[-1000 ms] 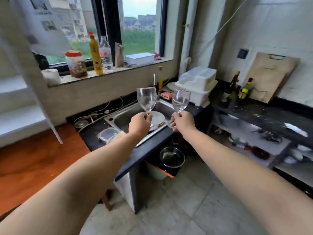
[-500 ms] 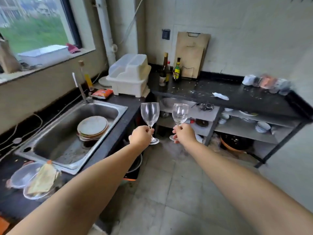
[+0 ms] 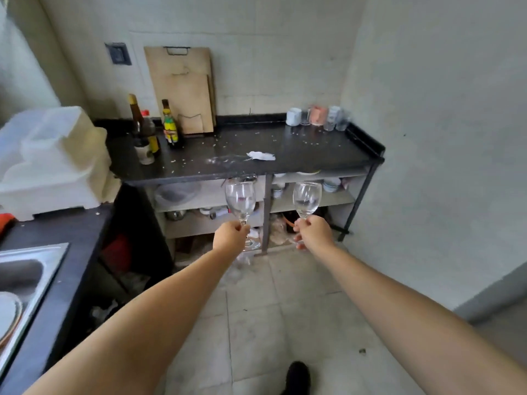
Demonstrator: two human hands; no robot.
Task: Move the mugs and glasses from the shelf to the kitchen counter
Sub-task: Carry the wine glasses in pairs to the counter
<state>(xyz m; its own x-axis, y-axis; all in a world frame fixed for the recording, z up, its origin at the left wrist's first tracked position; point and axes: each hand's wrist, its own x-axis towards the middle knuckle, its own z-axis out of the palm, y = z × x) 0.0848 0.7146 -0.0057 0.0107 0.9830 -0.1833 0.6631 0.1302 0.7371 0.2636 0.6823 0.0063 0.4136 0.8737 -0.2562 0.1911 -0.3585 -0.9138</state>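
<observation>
My left hand [image 3: 230, 237] grips the stem of a clear wine glass [image 3: 240, 200], held upright in front of me. My right hand [image 3: 315, 232] pinches the stem of a second wine glass [image 3: 306, 198], also upright. Both glasses hang in the air just short of the front edge of the black kitchen counter [image 3: 313, 155]. At the counter's back right corner stand several mugs and glasses [image 3: 318, 117], among them a white mug and a pink one.
Bottles [image 3: 148, 129] and a wooden cutting board [image 3: 182, 86] stand at the counter's back left. A scrap of white paper [image 3: 261, 155] lies mid-counter. Shelves with bowls run below. A white dish rack [image 3: 54, 163] and the sink [image 3: 25, 280] are left.
The view has swung right from the window and sink to face the black counter. Both hands kept hold of the wine glasses and spread a little further apart.
</observation>
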